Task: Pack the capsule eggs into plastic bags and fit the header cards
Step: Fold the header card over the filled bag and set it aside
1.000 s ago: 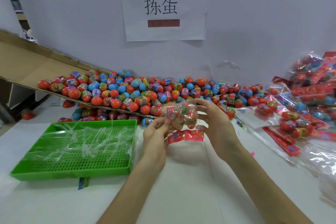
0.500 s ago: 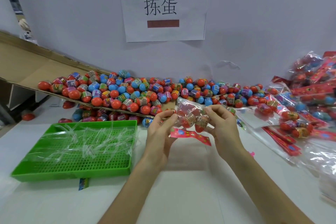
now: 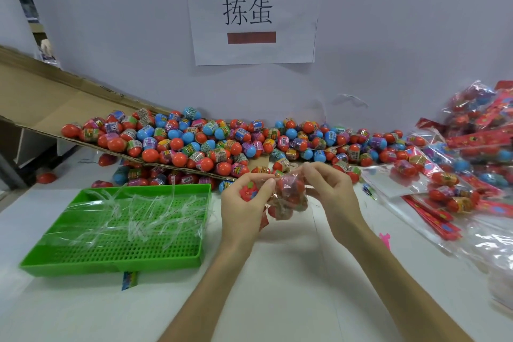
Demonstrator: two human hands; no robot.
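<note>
A clear plastic bag of capsule eggs (image 3: pixel 290 197) hangs between my hands just above the white table. My left hand (image 3: pixel 244 208) pinches the bag's top left edge and holds the red header card (image 3: pixel 249 192) folded in its palm. My right hand (image 3: pixel 330 191) pinches the bag's top right edge. Behind them, a heap of loose red, blue and wrapped capsule eggs (image 3: pixel 211 141) lies along the wall, partly on a sloping cardboard sheet (image 3: pixel 55 108).
A green perforated tray (image 3: pixel 119 255) with clear plastic ties stands at the left. Packed bags with red header cards (image 3: pixel 477 153) pile up at the right, with loose red cards (image 3: pixel 433 216) beside them. A small pink scrap (image 3: pixel 385 239) lies near my right forearm.
The bag has turned so it hangs below my fingers. The header card, earlier stretched flat under the bag, is now gathered into my left hand. Both hands moved slightly closer together.
</note>
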